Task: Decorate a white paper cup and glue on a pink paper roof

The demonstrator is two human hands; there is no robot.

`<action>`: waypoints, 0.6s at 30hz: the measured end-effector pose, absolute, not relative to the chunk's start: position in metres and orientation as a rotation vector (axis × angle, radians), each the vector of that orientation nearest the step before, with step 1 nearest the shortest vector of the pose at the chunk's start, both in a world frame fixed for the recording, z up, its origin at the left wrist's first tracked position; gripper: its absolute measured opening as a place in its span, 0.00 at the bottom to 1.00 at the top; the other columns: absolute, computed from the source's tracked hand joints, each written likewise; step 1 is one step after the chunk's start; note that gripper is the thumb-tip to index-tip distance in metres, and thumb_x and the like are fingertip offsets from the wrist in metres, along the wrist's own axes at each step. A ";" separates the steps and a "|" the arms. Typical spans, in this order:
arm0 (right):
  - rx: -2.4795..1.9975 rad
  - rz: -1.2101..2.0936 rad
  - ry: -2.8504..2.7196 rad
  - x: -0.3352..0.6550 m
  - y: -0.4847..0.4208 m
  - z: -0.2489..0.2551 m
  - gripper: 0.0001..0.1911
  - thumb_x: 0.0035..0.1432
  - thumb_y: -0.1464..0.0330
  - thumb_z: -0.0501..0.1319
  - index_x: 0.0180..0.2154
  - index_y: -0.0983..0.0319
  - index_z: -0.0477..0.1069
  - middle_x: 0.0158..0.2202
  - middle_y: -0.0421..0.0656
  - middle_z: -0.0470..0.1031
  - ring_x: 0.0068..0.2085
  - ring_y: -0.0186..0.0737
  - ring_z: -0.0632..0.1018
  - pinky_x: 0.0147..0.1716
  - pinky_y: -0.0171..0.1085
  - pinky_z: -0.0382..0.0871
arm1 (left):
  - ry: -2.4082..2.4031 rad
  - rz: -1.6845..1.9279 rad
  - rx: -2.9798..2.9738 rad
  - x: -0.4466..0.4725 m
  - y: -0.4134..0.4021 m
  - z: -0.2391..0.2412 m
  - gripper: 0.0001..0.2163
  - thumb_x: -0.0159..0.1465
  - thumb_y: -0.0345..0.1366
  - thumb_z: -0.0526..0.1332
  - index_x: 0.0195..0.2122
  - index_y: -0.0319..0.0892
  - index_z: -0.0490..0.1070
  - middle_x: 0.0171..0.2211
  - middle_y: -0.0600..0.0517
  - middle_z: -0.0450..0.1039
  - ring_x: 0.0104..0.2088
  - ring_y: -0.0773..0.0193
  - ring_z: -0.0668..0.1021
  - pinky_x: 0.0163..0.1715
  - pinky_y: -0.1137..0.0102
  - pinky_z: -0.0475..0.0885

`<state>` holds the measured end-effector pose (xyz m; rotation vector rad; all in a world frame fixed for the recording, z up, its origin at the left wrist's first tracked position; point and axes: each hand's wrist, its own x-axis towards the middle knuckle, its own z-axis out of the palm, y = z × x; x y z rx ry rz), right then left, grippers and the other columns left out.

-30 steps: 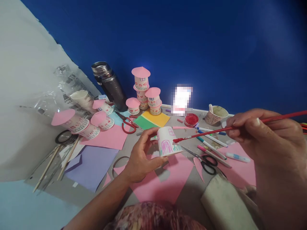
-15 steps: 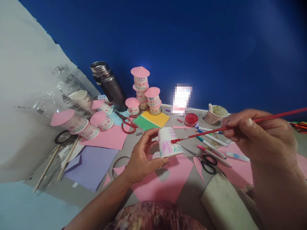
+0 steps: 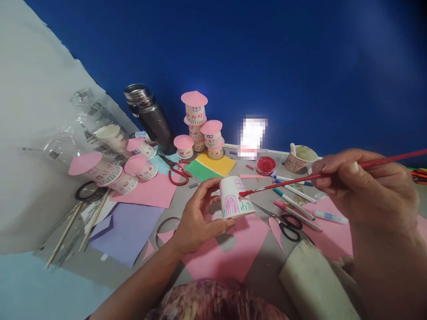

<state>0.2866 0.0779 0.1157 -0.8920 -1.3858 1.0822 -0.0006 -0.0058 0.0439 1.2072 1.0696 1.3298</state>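
Note:
My left hand (image 3: 200, 218) is closed around a white paper cup (image 3: 230, 189), held upside down and slightly tilted above the table. A purple door, a purple window and green grass strokes are drawn on the cup. In my right hand (image 3: 370, 186), pinched between thumb and fingers, is a red-handled paintbrush (image 3: 287, 181). Its red-coated tip is at the cup's side, next to the window and door, where a small red mark shows. A round pot of red paint (image 3: 266, 165) stands behind the brush. Under the cup lies cut pink paper (image 3: 230, 262).
Decorated cups with pink cone roofs (image 3: 195, 106) stand stacked at the back, beside a dark thermos (image 3: 150, 115). Black-handled scissors (image 3: 289, 226), several markers (image 3: 293, 204) and a patterned cup (image 3: 300, 159) are on the right. Red-handled scissors (image 3: 178, 175) and purple paper (image 3: 128, 229) lie left.
The brush tip has shifted slightly right and up along the cup's side, and my right hand has moved a little to the right. My left hand holds the cup almost still.

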 end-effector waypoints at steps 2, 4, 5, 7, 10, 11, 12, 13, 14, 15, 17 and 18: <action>-0.883 1.078 -1.387 0.288 0.079 0.114 0.08 0.60 0.55 0.72 0.31 0.49 0.85 0.24 0.44 0.77 0.25 0.43 0.75 0.17 0.41 0.63 | 1.065 1.336 1.211 -0.001 -0.006 0.043 0.34 0.53 0.36 0.80 0.61 0.49 0.71 0.60 0.45 0.72 0.59 0.49 0.76 0.58 0.58 0.74; -0.879 1.084 -1.389 0.288 0.080 0.113 0.07 0.60 0.56 0.72 0.31 0.49 0.85 0.24 0.44 0.77 0.25 0.43 0.75 0.17 0.42 0.63 | 1.055 1.341 1.202 -0.002 -0.006 0.042 0.35 0.53 0.36 0.80 0.61 0.50 0.71 0.60 0.45 0.72 0.59 0.49 0.77 0.57 0.58 0.74; -0.877 1.086 -1.394 0.289 0.080 0.112 0.07 0.60 0.56 0.72 0.31 0.49 0.85 0.24 0.44 0.77 0.25 0.44 0.76 0.17 0.42 0.63 | 1.051 1.343 1.195 -0.002 -0.006 0.042 0.35 0.53 0.36 0.80 0.61 0.50 0.71 0.60 0.45 0.72 0.59 0.49 0.77 0.57 0.59 0.74; -0.875 1.091 -1.405 0.288 0.082 0.111 0.06 0.59 0.56 0.72 0.32 0.49 0.85 0.24 0.44 0.78 0.25 0.45 0.77 0.17 0.42 0.64 | 1.049 1.343 1.178 -0.002 -0.007 0.042 0.35 0.53 0.36 0.80 0.61 0.51 0.71 0.60 0.46 0.72 0.59 0.49 0.76 0.57 0.59 0.74; -0.870 1.098 -1.408 0.288 0.082 0.110 0.07 0.59 0.56 0.72 0.31 0.49 0.85 0.24 0.44 0.78 0.25 0.45 0.77 0.17 0.43 0.64 | 1.041 1.354 1.163 -0.001 -0.007 0.042 0.35 0.52 0.36 0.80 0.60 0.50 0.71 0.60 0.45 0.71 0.61 0.48 0.76 0.58 0.58 0.74; -0.869 1.100 -1.403 0.288 0.082 0.111 0.07 0.59 0.56 0.72 0.31 0.49 0.84 0.24 0.43 0.78 0.25 0.44 0.76 0.17 0.43 0.64 | 1.038 1.357 1.160 -0.001 -0.006 0.042 0.35 0.52 0.36 0.80 0.60 0.50 0.71 0.61 0.45 0.71 0.61 0.48 0.75 0.58 0.58 0.74; -0.869 1.103 -1.396 0.288 0.082 0.111 0.07 0.59 0.56 0.72 0.31 0.49 0.84 0.24 0.43 0.78 0.25 0.44 0.76 0.17 0.43 0.64 | 1.034 1.357 1.156 -0.001 -0.006 0.042 0.35 0.52 0.36 0.80 0.60 0.51 0.71 0.60 0.46 0.71 0.61 0.48 0.75 0.58 0.58 0.74; -0.868 1.108 -1.390 0.288 0.081 0.112 0.07 0.59 0.56 0.72 0.31 0.48 0.84 0.24 0.43 0.77 0.25 0.44 0.75 0.17 0.42 0.64 | 1.030 1.355 1.150 -0.001 -0.006 0.042 0.35 0.52 0.36 0.80 0.60 0.51 0.71 0.60 0.46 0.72 0.61 0.48 0.75 0.58 0.58 0.74; -0.871 1.111 -1.382 0.288 0.081 0.113 0.07 0.60 0.56 0.72 0.31 0.48 0.84 0.24 0.43 0.77 0.25 0.43 0.75 0.17 0.42 0.64 | 1.028 1.351 1.145 -0.001 -0.006 0.042 0.35 0.52 0.36 0.80 0.60 0.51 0.71 0.60 0.45 0.72 0.62 0.48 0.75 0.59 0.58 0.74; -0.877 1.114 -1.376 0.288 0.081 0.114 0.07 0.60 0.55 0.72 0.31 0.48 0.84 0.24 0.43 0.77 0.25 0.43 0.75 0.18 0.42 0.64 | 1.028 1.344 1.139 -0.001 -0.006 0.042 0.35 0.52 0.36 0.80 0.60 0.50 0.71 0.60 0.45 0.72 0.62 0.48 0.75 0.59 0.58 0.74; -0.898 1.118 -1.373 0.287 0.080 0.115 0.08 0.59 0.55 0.72 0.31 0.48 0.84 0.24 0.43 0.77 0.25 0.43 0.75 0.17 0.42 0.64 | 1.030 1.339 1.134 -0.001 -0.006 0.042 0.34 0.52 0.36 0.80 0.60 0.50 0.71 0.59 0.45 0.72 0.62 0.48 0.75 0.59 0.57 0.74; -0.909 1.121 -1.373 0.286 0.080 0.116 0.08 0.59 0.54 0.73 0.30 0.48 0.84 0.24 0.43 0.77 0.25 0.43 0.75 0.17 0.42 0.64 | 1.029 1.339 1.135 0.000 -0.007 0.043 0.34 0.52 0.36 0.80 0.60 0.50 0.71 0.60 0.45 0.72 0.62 0.48 0.75 0.59 0.57 0.74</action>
